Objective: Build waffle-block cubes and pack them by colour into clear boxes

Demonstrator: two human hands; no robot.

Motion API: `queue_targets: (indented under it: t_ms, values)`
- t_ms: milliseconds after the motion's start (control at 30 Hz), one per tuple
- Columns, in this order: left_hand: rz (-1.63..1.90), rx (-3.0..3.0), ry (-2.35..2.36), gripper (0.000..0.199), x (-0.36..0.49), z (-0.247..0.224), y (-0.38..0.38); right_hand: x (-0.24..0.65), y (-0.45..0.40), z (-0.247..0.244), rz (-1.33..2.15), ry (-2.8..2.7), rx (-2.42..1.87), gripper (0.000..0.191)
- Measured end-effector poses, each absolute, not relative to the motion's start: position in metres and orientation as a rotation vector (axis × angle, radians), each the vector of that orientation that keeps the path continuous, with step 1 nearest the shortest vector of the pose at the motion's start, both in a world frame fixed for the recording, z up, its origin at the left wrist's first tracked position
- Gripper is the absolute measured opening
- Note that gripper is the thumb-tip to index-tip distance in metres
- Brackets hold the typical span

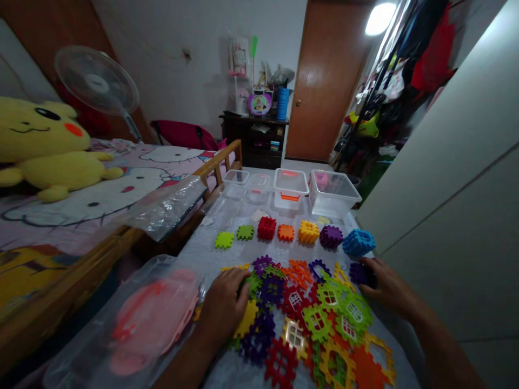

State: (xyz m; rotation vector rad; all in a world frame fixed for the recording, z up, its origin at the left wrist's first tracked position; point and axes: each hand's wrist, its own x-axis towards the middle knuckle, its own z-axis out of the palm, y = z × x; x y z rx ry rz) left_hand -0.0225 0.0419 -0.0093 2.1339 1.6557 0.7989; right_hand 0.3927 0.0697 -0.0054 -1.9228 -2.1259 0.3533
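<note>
1. My right hand point(385, 282) is at 2 o'clock by the table's right edge, thumb and fingers closed around dark purple pieces point(362, 274).
2. My left hand point(227, 297) bends over the left side of the loose pile point(318, 321); its fingertips are hidden, so I can't tell whether they pinch anything.
3. Open room is tight: a narrow bare strip of table point(243, 253) at 12 o'clock, between pile and row. A clear plastic cover point(178, 270) with pink under it sits at 9.
4. Counted at 12 — seven colour groups: lime point(224, 240), green point(245, 232), red point(266, 228), orange point(286, 233), yellow point(308, 232), purple point(331, 236), blue point(359, 243). Beyond them, four clear boxes point(334, 201).
5. The tabletop is pale; a bed point(133, 189) with one yellow plush toy point(52, 167) lies at 10, a brown door point(320, 81) at 12, and a pale panel point(458, 205) at 2.
</note>
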Motion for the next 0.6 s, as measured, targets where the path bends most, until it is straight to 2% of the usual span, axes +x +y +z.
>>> queue_targets:
  t_ms: [233, 433, 600]
  values:
    - [0.796, 2.117, 1.666, 0.022, -0.02, -0.005, 0.04, 0.372, 0.063, 0.028, 0.32, -2.245, -1.767, 0.052]
    - [0.788, 2.123, 1.658, 0.021, -0.019, -0.005, 0.038, 0.24, 0.082, 0.073, 0.342, -2.508, -1.306, 0.05]
    - [0.76, 2.13, 1.697, 0.026, -0.019, -0.007, 0.036, 0.127, 0.119, 0.068, 0.294, -2.573, -1.171, 0.046]
